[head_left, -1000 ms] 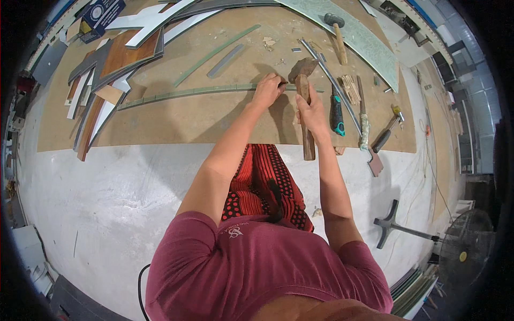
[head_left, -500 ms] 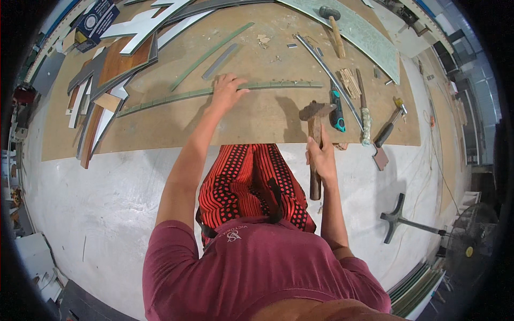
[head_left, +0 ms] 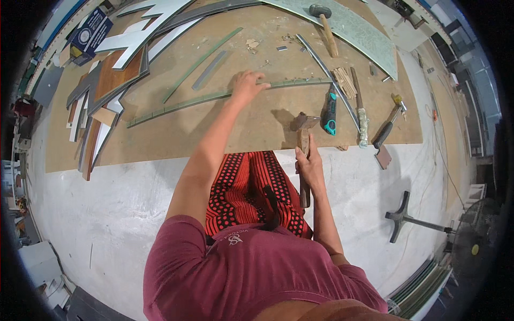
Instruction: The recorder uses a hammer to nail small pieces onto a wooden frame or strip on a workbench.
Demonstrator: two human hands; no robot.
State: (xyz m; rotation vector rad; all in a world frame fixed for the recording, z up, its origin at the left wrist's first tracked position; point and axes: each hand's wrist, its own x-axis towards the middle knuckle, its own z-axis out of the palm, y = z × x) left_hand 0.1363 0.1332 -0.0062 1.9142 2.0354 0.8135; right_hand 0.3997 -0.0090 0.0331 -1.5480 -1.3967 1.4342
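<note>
Strip point(head_left: 209, 97), long, narrow, greenish, with cross-marks: lies across the surface point(head_left: 176, 142); probably light and bendy, perhaps weak at the marks; best gripped by both edges near mid-length.
Left hand point(head_left: 247, 85): fingers loosely spread over the strip, covering a stretch of it; pressing or hovering, cannot tell.
Hammer point(head_left: 303, 142), wooden handle, dark head: at the surface's near edge; presumably rigid, head-heavy; best held low on the handle.
Right hand point(head_left: 310, 166): well apart from the left, wrapped around the handle, hiding its middle.
Metal tube point(head_left: 321, 64): contact with the strip's right end unclear.
</note>
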